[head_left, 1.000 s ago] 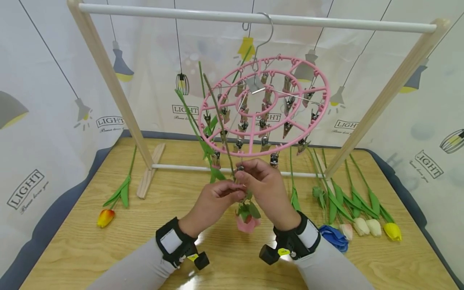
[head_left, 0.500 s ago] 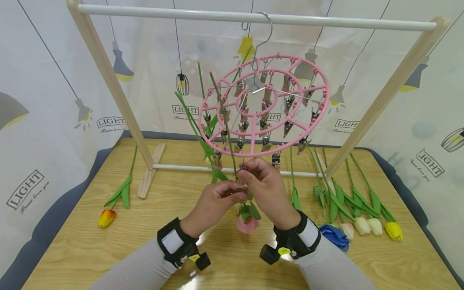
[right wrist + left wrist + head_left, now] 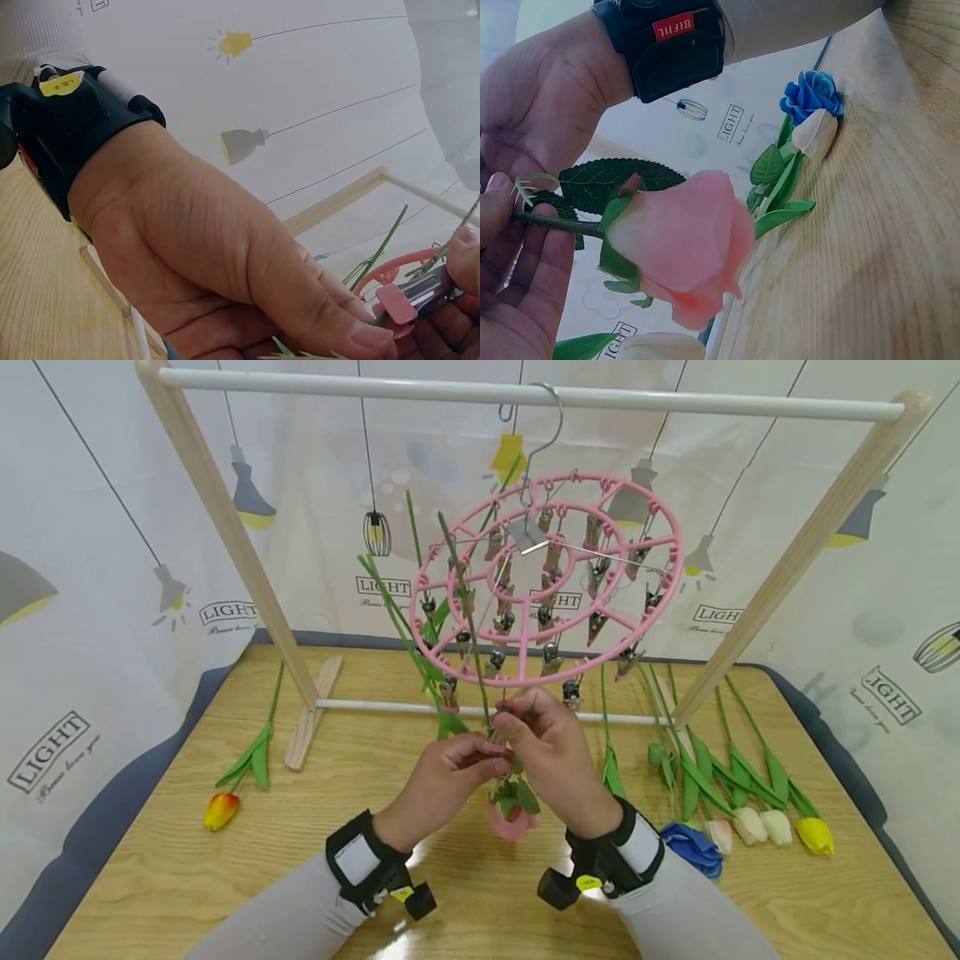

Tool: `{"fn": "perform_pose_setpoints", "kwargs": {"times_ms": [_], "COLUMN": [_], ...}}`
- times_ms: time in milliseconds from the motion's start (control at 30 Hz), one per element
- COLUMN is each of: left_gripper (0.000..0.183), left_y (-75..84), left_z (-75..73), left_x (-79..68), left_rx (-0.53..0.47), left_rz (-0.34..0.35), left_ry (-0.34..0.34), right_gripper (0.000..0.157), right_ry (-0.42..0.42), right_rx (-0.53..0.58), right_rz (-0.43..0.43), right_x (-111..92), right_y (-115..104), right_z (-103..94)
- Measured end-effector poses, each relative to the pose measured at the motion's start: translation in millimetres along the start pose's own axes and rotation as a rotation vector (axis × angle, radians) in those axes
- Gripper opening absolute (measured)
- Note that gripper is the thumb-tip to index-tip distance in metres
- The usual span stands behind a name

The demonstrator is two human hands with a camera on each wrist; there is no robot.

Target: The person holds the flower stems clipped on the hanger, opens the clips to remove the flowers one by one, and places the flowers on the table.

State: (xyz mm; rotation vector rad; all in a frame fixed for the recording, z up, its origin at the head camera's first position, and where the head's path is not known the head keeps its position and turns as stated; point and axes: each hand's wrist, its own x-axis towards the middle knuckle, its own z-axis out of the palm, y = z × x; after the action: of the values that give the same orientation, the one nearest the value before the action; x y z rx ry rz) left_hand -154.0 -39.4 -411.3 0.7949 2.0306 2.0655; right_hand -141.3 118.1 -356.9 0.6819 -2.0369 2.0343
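Note:
In the head view, a pink rose [image 3: 513, 821] hangs bloom down, its long stem [image 3: 467, 618] rising in front of a pink round clip hanger [image 3: 522, 652]. My left hand [image 3: 431, 785] pinches the stem just above the leaves, also seen in the left wrist view beside the rose bloom [image 3: 686, 240]. Close above it, my right hand [image 3: 558, 756] grips the handles of a metal clip with pink tips [image 3: 397, 304]. The stem runs right along the clip in the right wrist view; I cannot tell whether the tips hold it.
The hanger hooks onto a white rod [image 3: 337, 387] on a wooden frame. Other green stems hang at its left side. An orange-yellow tulip [image 3: 222, 811] lies left. On the right lie a blue rose [image 3: 692, 850], pale tulips [image 3: 747, 827] and a yellow tulip [image 3: 815, 836].
The top of the rose stem has swung slightly to the right and stands more upright. Both hands stay almost in place with the same grips.

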Motion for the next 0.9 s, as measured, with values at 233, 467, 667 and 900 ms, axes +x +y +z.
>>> {"fn": "perform_pose_setpoints", "kwargs": {"times_ms": [233,467,667,900], "left_gripper": [0.011,0.012,0.010,0.011], "left_y": [-4.6,-5.2,-6.4,-6.1], "left_z": [-0.9,-2.1,-3.8,-6.1], "left_x": [0.6,0.7,-1.7,-2.9], "left_rx": [0.021,0.035,0.108,0.070], "left_rz": [0.024,0.013,0.005,0.026], "left_ry": [0.001,-0.015,-0.043,-0.067], "right_gripper": [0.017,0.016,0.013,0.020], "right_ry": [0.010,0.016,0.025,0.006], "right_rx": [-0.020,-0.026,-0.056,-0.009], "right_rz": [-0.016,-0.035,-0.078,-0.014], "right_x": [-0.1,-1.4,0.4,0.7], "right_y": [-0.6,-0.8,-2.3,-6.2], "right_z": [0.5,0.0,-4.1,-5.3]}}
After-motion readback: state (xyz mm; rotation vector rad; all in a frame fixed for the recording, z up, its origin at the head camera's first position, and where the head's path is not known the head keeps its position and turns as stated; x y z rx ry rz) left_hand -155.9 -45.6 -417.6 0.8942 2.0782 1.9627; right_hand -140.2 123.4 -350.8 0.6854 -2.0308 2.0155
